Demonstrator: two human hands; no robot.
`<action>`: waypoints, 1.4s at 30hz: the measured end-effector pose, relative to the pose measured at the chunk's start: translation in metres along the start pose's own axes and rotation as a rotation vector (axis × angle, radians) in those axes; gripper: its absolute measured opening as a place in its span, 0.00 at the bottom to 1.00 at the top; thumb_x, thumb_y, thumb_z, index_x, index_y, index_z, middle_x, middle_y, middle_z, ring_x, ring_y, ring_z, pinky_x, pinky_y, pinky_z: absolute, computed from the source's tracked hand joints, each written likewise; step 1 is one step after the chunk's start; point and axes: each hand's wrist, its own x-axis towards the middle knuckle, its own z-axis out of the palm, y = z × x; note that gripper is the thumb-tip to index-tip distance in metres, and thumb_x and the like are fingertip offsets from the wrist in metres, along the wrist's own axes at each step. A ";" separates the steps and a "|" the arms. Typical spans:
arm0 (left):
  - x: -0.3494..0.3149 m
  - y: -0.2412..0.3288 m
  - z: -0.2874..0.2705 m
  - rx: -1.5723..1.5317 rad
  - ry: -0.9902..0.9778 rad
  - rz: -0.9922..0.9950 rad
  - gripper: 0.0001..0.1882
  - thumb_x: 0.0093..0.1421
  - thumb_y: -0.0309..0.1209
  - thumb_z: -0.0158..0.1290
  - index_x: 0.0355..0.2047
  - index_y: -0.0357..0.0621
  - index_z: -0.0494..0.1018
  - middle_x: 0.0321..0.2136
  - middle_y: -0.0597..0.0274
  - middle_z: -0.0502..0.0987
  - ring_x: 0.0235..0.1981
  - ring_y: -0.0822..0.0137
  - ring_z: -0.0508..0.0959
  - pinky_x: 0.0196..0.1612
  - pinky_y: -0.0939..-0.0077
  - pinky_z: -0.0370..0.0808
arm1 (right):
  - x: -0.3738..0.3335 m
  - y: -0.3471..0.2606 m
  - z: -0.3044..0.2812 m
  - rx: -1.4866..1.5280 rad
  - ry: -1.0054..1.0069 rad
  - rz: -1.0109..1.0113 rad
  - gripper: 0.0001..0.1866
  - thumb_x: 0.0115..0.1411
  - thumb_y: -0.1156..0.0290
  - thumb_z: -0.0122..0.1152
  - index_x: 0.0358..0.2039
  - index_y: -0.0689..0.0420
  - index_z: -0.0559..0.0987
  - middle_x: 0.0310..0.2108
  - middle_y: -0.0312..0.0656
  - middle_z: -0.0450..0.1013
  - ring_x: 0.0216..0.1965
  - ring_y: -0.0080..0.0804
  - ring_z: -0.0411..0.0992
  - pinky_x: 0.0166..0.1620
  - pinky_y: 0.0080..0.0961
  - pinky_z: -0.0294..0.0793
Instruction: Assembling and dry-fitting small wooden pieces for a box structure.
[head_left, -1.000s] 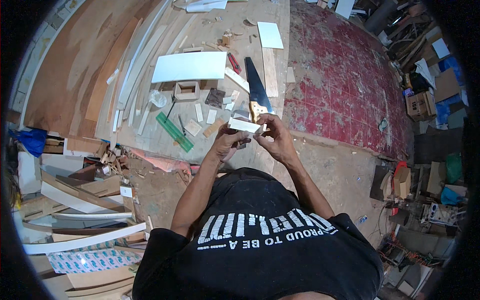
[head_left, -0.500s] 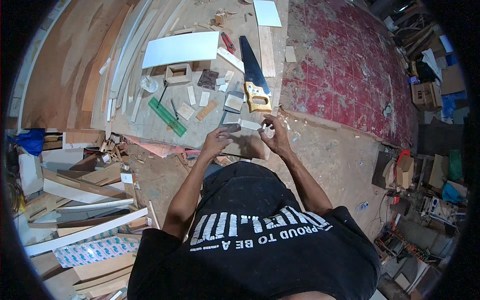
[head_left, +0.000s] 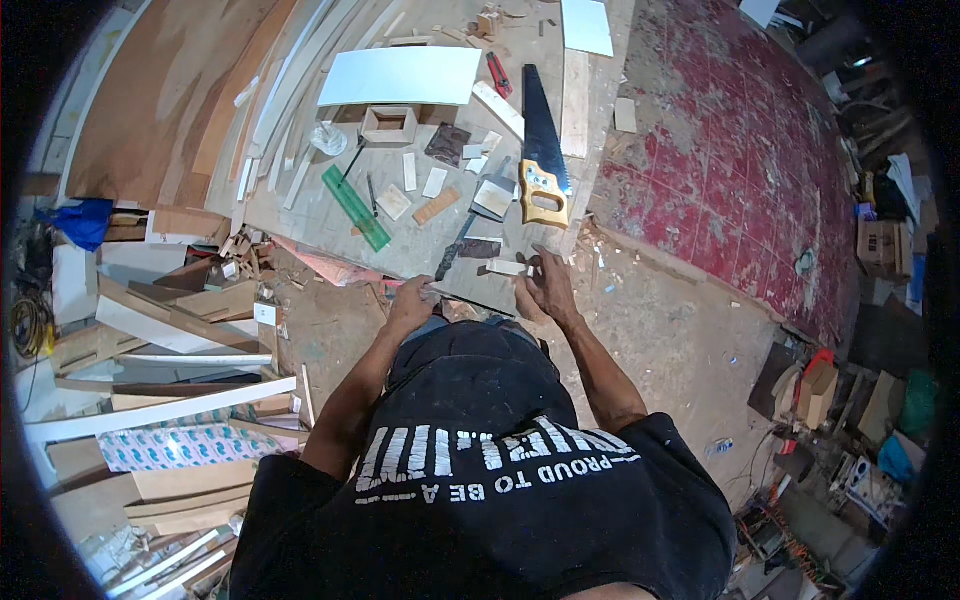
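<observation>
My right hand [head_left: 548, 290] is at the near edge of the work table [head_left: 330, 245], its fingers bent around the right end of a small pale wood block [head_left: 506, 267]. My left hand [head_left: 408, 304] rests at the table's near edge, beside the end of a dark narrow strip [head_left: 452, 258]; its fingers are bunched and small in view, so their grip is unclear. Beyond the block lies a dark flat piece [head_left: 480, 247]. A grey-and-pale block-like tool [head_left: 494, 197] sits farther off, next to a handsaw [head_left: 543, 185] with a wooden handle.
A green ruler-like strip [head_left: 356, 208], small wood pieces [head_left: 435, 206], an open wooden box [head_left: 390, 124], a white panel [head_left: 400, 76] and a red-handled tool [head_left: 499, 75] lie on the table. Wood offcuts [head_left: 170, 340] are heaped at left. A red tiled surface [head_left: 730, 170] spreads at right.
My left hand has moved down and left to the table's near edge, away from the right. My right hand is slightly lower, by the block. The whole view has shifted.
</observation>
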 end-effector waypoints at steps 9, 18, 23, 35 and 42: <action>0.000 -0.003 -0.020 0.127 0.057 0.005 0.21 0.53 0.27 0.55 0.49 0.34 0.74 0.39 0.43 0.79 0.40 0.55 0.81 0.45 0.64 0.77 | -0.005 0.010 0.006 -0.041 -0.021 0.009 0.39 0.47 0.79 0.67 0.62 0.57 0.64 0.44 0.46 0.73 0.48 0.48 0.68 0.53 0.41 0.67; 0.057 -0.011 -0.047 0.152 0.178 0.031 0.18 0.54 0.30 0.57 0.44 0.32 0.75 0.39 0.42 0.78 0.44 0.48 0.78 0.48 0.59 0.74 | -0.018 0.003 -0.019 0.003 -0.024 0.034 0.31 0.51 0.77 0.65 0.57 0.60 0.69 0.48 0.53 0.73 0.47 0.54 0.71 0.51 0.43 0.70; 0.114 -0.002 -0.067 0.254 0.304 0.022 0.13 0.57 0.30 0.56 0.41 0.39 0.77 0.38 0.45 0.77 0.42 0.47 0.77 0.48 0.57 0.74 | 0.025 -0.009 -0.040 -0.223 0.153 0.058 0.19 0.54 0.77 0.61 0.48 0.62 0.75 0.46 0.55 0.73 0.50 0.56 0.70 0.53 0.44 0.70; 0.193 0.059 -0.064 0.392 0.197 0.137 0.17 0.56 0.36 0.58 0.40 0.35 0.76 0.41 0.44 0.75 0.46 0.46 0.76 0.50 0.56 0.73 | 0.155 -0.038 0.054 -0.635 -0.086 0.105 0.17 0.55 0.69 0.59 0.46 0.56 0.76 0.49 0.46 0.71 0.52 0.47 0.69 0.50 0.42 0.72; 0.206 0.067 -0.057 0.519 0.141 0.112 0.20 0.55 0.38 0.59 0.42 0.35 0.75 0.44 0.47 0.73 0.50 0.48 0.74 0.50 0.60 0.76 | 0.157 -0.043 0.052 -0.699 -0.129 0.133 0.18 0.52 0.67 0.62 0.44 0.52 0.73 0.45 0.44 0.71 0.51 0.45 0.68 0.50 0.44 0.70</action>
